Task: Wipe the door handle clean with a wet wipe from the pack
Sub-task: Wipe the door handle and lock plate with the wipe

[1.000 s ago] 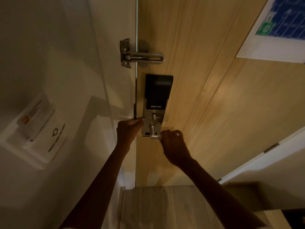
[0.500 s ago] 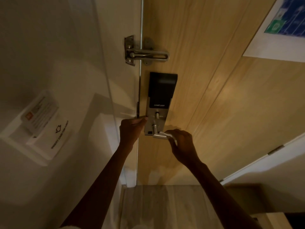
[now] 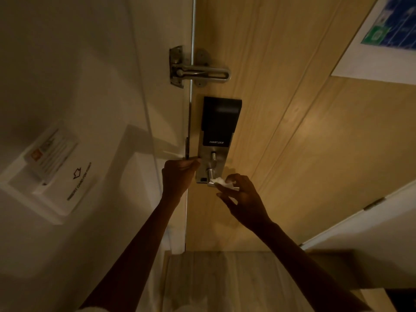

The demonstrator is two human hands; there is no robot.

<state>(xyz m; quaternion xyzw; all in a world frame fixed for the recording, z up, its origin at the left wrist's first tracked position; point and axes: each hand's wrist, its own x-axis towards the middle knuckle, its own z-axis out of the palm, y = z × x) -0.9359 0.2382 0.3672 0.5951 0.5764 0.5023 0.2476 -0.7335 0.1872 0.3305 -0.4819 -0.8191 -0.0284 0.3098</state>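
Observation:
A silver lever door handle (image 3: 211,178) juts from the metal plate of a black smart lock (image 3: 219,122) on the wooden door (image 3: 292,143). My right hand (image 3: 242,195) pinches a small white wet wipe (image 3: 221,182) against the lever's outer part, covering most of it. My left hand (image 3: 179,176) rests with closed fingers on the door's edge, just left of the lock plate. The wipe pack is not in view.
A metal swing-bar door guard (image 3: 198,72) sits above the lock. On the white wall at left hangs a key-card holder (image 3: 53,170) with a card in it. A blue and green notice (image 3: 387,37) is fixed to the door at upper right. Wood-look floor (image 3: 225,280) lies below.
My right hand has slid outward along the lever and loosened its fingers, so the white wipe now shows on the handle. My left hand has stayed at the door edge.

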